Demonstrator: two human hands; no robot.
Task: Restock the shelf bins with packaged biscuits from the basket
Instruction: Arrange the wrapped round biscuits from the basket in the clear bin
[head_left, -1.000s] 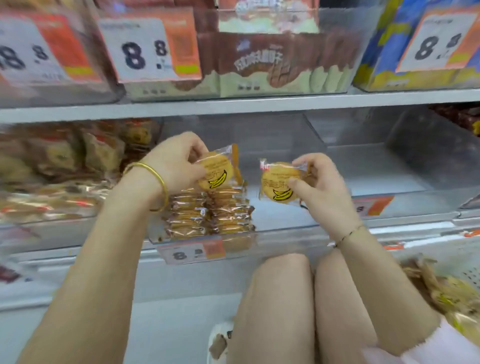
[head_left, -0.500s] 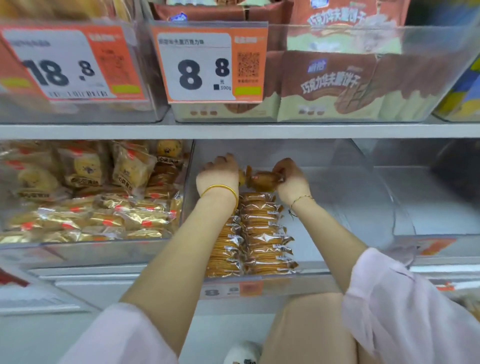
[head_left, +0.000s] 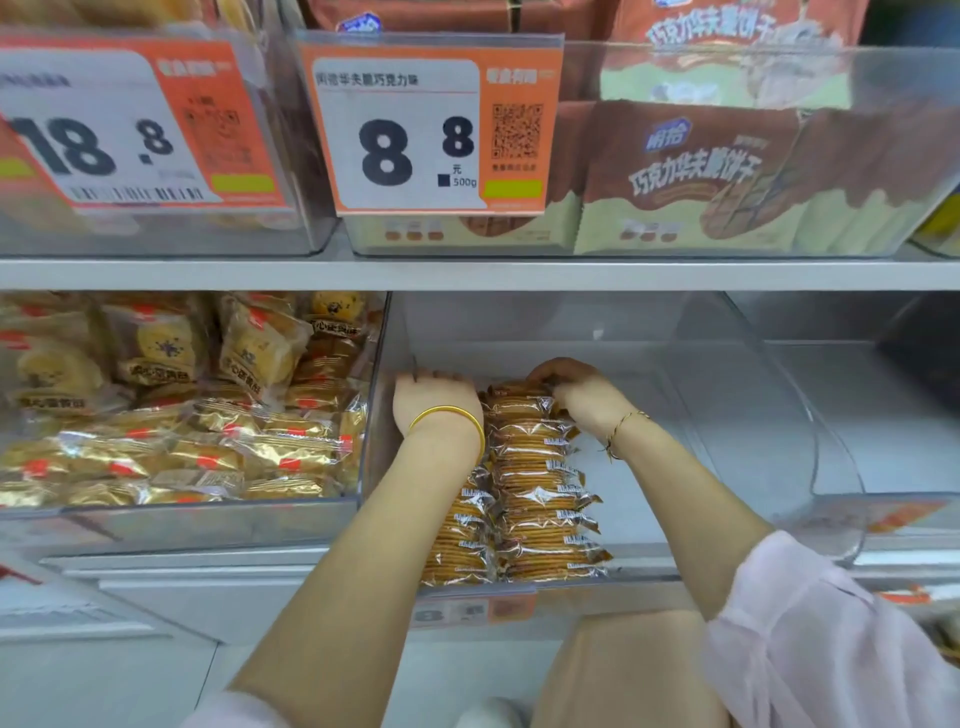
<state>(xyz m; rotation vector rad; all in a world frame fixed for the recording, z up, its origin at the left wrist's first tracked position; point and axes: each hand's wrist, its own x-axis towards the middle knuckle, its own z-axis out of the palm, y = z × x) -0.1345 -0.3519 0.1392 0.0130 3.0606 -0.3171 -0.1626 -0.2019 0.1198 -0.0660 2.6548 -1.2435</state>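
1. The shelf (head_left: 467, 274) carries clear bins on two levels. You are working on the lower level, reaching both arms into the middle bin (head_left: 727, 415).
2. That middle bin is only part filled: its right side is bare floor. The neighbouring bin (head_left: 182, 512) to its left is heaped with gold-wrapped packs.
3. The biscuit packs (head_left: 540, 499) stand on edge in two rows along the middle bin's left side, running from the front lip towards the back. The basket they come from is out of view.
4. Your left hand (head_left: 434, 397) is at the far end of the left row, with its back towards the camera. Its fingers point away and dip behind the packs, so I cannot tell whether they hold anything.
5. Your right hand (head_left: 582, 395) is at the far end of the right row. Its fingers are curled over the top of the rearmost pack (head_left: 514, 397), gripping it as it sits against the pack in front.
6. The step in hand looks like seating fresh packs at the back of each row.
7. Next, you probably need to let go without tipping the rows, draw both arms out, and take more packs from the basket. Once the rows reach the back wall, start a third row on the bare right side.
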